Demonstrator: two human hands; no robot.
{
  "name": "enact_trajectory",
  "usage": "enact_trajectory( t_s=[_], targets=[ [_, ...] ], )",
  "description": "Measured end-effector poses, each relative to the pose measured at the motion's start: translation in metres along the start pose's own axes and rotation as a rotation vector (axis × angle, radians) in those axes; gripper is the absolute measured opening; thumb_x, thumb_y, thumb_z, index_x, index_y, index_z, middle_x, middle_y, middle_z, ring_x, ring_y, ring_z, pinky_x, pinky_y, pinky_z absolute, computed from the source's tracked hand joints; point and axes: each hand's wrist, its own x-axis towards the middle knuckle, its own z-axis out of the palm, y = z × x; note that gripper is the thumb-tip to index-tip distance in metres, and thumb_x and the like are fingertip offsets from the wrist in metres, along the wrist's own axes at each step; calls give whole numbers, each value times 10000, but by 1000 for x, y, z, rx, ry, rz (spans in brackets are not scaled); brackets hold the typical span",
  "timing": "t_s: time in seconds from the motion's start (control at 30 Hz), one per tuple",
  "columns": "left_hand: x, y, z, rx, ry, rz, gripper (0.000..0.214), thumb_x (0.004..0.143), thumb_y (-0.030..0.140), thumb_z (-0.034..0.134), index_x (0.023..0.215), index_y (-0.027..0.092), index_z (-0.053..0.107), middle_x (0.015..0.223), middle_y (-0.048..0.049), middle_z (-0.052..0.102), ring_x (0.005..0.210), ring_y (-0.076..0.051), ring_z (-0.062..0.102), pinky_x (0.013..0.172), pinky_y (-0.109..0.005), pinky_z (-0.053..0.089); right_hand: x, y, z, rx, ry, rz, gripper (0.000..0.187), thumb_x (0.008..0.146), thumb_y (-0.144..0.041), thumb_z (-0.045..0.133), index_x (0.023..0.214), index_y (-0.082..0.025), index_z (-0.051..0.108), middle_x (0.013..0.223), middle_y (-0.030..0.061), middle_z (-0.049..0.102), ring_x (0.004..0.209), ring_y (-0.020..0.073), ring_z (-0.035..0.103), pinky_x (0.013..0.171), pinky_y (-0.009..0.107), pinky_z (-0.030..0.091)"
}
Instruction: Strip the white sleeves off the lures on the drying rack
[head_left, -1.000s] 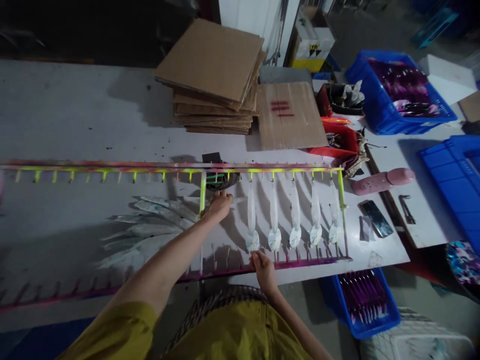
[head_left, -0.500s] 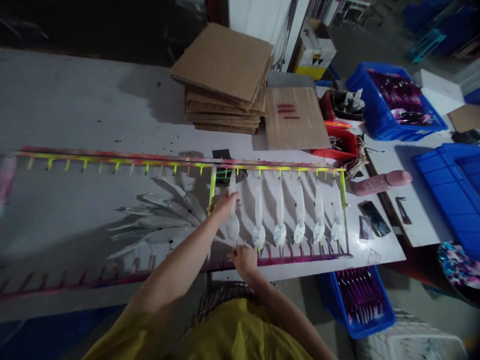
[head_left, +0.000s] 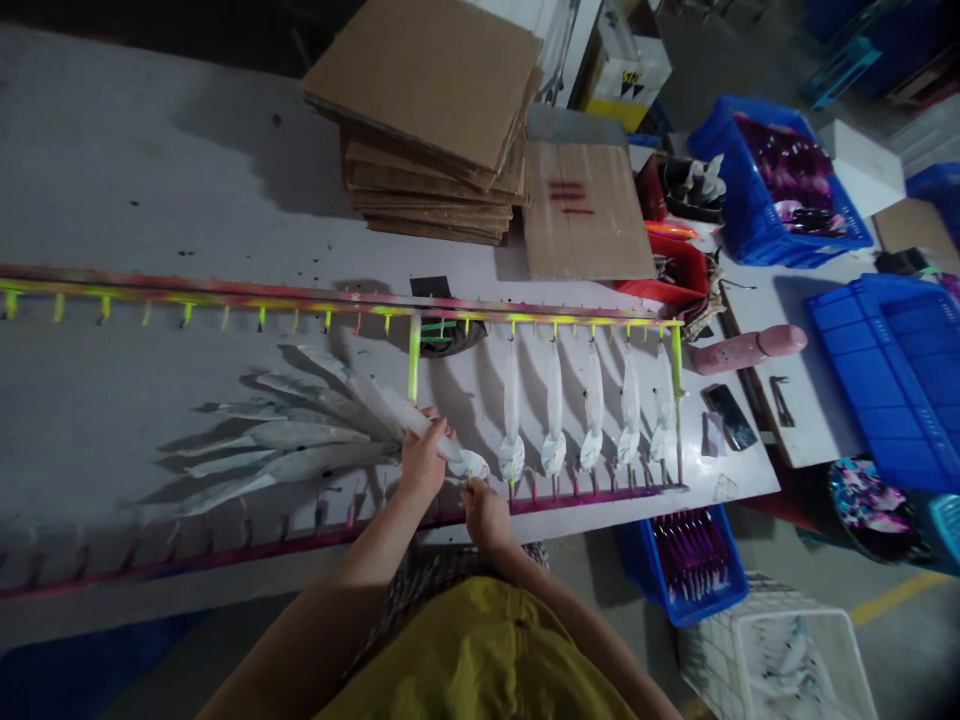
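Note:
My left hand point(head_left: 424, 455) is closed around the middle of a white fishing lure point(head_left: 466, 464), which slants with its narrow end up and left, near the yellow crosspiece. At its rounded end, the fingers of my right hand point(head_left: 487, 515) are pinched together; the small part between them is mostly hidden. To the right, several similar lures point(head_left: 553, 405) hang upright in a row between the top bar point(head_left: 300, 303) of a paint-stained rack and its purple bottom bar point(head_left: 585, 497). More white lures point(head_left: 292, 435) lie fanned out on the table, left of my left hand.
Behind the rack stands a cardboard stack point(head_left: 427, 90), beside a flat box point(head_left: 585, 215). Rightward are a red tray point(head_left: 679, 270), a pink bottle point(head_left: 750, 348), a phone point(head_left: 729, 418) and blue crates point(head_left: 885, 370). Below the table edge is a blue basket point(head_left: 694, 565) of purple lures.
The lure in my left hand has gone from upright beneath the top bar to slanted left, its upper end away from the bar. My left hand has moved down and left. The view has shifted slightly.

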Motion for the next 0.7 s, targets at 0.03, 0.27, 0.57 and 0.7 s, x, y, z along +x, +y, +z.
enact_trajectory(
  t_s=[0.03, 0.27, 0.57, 0.7],
  targets=[
    [-1, 1, -1, -6, 0, 6, 513, 545, 158, 795, 980, 258, 543, 782, 70, 540, 586, -61, 479, 602, -238, 421, 0, -1, 0, -5, 3, 9, 134, 929, -215, 514, 903, -174, 639, 813, 50, 716, 717, 151, 636, 569, 245, 296],
    [-5, 4, -13, -17, 10, -75, 445, 513, 155, 790, 883, 211, 550, 662, 74, 512, 610, -84, 493, 659, -259, 457, 2, -4, 0, -19, -21, 59, 166, 948, -233, 489, 942, -178, 646, 863, 58, 729, 756, 164, 660, 604, 230, 359],
    [-10, 6, -16, -16, 10, -51, 441, 499, 122, 740, 892, 220, 568, 687, 72, 523, 632, -86, 493, 673, -244, 441, 12, -15, -1, -160, -111, 54, 191, 949, -209, 473, 1021, -147, 639, 907, 124, 736, 822, 214, 701, 638, 253, 456],
    [-2, 6, -9, 47, 40, -19, 404, 484, 138, 718, 837, 225, 541, 670, 71, 491, 588, -86, 454, 608, -234, 406, 18, -18, 3, -245, -145, -9, 210, 940, -174, 462, 1042, -106, 633, 905, 171, 729, 823, 246, 705, 643, 288, 486]
  ],
)
